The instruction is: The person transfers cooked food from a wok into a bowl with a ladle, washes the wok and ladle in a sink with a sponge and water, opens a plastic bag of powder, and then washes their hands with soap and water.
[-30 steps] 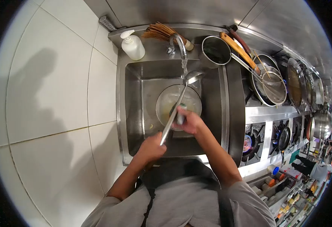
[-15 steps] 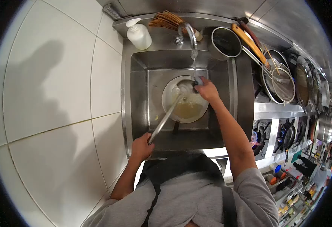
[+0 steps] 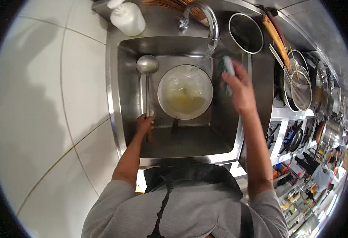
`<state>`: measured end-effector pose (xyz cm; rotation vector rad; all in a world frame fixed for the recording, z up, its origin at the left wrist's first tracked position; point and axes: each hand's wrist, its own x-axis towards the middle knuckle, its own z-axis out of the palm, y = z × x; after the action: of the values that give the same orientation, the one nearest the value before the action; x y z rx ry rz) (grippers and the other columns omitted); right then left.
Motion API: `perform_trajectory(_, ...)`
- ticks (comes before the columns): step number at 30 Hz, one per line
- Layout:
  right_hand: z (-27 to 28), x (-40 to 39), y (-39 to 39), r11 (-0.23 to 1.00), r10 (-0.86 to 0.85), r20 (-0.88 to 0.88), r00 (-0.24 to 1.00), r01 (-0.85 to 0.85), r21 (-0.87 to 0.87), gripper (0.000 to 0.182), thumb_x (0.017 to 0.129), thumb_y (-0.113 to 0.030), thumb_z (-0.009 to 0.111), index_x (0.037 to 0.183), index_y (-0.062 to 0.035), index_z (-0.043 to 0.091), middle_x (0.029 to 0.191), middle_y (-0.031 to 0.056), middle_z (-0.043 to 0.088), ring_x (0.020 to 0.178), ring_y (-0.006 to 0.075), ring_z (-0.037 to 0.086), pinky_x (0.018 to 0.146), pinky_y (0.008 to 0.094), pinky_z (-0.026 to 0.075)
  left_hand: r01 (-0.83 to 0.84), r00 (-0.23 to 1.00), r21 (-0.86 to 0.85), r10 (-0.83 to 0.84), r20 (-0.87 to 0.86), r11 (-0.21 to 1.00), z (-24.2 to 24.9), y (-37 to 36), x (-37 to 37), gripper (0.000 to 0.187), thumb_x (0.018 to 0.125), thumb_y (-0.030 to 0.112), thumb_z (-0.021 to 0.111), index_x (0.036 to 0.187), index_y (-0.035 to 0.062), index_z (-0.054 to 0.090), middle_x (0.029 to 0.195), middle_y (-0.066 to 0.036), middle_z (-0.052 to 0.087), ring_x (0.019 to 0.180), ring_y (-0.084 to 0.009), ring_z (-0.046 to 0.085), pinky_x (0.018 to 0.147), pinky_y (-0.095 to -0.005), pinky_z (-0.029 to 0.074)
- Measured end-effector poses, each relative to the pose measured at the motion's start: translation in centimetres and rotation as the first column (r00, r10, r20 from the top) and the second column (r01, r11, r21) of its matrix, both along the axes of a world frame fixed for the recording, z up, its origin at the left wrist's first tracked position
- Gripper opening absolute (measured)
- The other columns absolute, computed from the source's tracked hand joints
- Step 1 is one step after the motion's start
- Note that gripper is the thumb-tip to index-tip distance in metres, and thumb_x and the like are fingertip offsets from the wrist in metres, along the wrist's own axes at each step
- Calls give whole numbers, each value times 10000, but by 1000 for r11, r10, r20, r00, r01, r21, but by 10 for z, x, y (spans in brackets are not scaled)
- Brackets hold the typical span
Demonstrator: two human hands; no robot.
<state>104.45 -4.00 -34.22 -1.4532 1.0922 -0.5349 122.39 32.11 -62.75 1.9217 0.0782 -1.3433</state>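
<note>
L hand (image 3: 145,123) now clasps the ladle (image 3: 147,64) at the sink's (image 3: 120,95) L side, cup beyond its fingers, R hand (image 3: 243,91) (blurry) pinching a sponge (image 3: 229,67), bowl (image 3: 162,106) btwn.

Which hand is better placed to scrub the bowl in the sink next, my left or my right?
Probably your right hand: it holds the sponge, raised just beside the bowl. Your left hand is on the handle of the ladle, at the sink's left side.
</note>
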Motion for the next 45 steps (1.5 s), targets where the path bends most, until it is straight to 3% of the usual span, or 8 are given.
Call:
perform_trajectory(6,13,51,-124,639,-179,-433,883,-230,-734,562,842,-318,680,1285,-6,532,1286,278,561,1210,436,533,999,469,450,247,823,167,-298,484,955,-106,51,-18,581,829,95,681,1356,27,447,1145,-182,579,990,-293,595,830,-442,502)
perform_trajectory(9,-26,59,-170,729,-258,-826,501,-461,-507,638,877,-326,658,1406,-40,446,1380,307,478,1270,445,503,1051,476,425,373,606,314,-486,630,873,-3,-6,-25,663,804,179,716,1388,41,433,1363,-230,470,1294,-373,442,1081,-486,350)
perform_trajectory(17,-90,47,-228,570,23,-966,257,-797,-199,468,941,-281,509,1236,82,493,1244,340,521,1129,540,552,954,567,494,625,239,419,-673,700,658,45,-61,-50,688,796,203,702,1404,50,418,1422,-259,405,1336,-419,391,1073,-509,357)
perform_trajectory(21,-114,51,-236,652,-127,-946,297,-694,-305,502,943,-250,486,1330,54,387,1209,402,515,1106,558,567,896,568,533,666,556,282,-711,429,691,17,-58,-73,674,828,264,675,1384,-8,409,1313,-274,514,1283,-444,452,1057,-511,373)
perform_trajectory(28,-62,46,-222,592,-164,-834,526,-623,-510,397,834,-170,568,1182,20,546,1184,360,565,1079,550,571,952,566,487,384,876,60,-342,-340,922,-92,-11,-118,556,850,402,640,1288,81,520,1181,-164,583,1020,-349,564,816,-486,500)
perform_trajectory(34,17,83,-75,323,-208,-444,871,-368,-872,382,779,-100,566,1154,-28,570,1064,232,571,1014,449,539,895,514,469,19,563,207,161,-811,978,-37,-65,-101,260,842,383,703,948,158,626,834,3,626,729,-167,590,586,-306,444)
perform_trajectory(38,-42,56,-12,653,-8,-605,796,-454,-606,400,774,-83,596,1169,-51,541,1065,222,523,1014,449,522,891,520,465,-575,-222,219,107,-969,789,49,-113,-88,266,827,340,715,896,106,607,827,-32,634,707,-186,593,630,-322,441)
perform_trajectory(45,-148,1,38,913,339,-565,752,-408,4,367,799,-142,634,1155,-58,611,1211,248,570,1128,458,548,945,481,481,-558,37,475,592,-805,681,92,-166,-68,171,867,141,623,726,95,538,617,4,515,613,-146,525,571,-326,394)
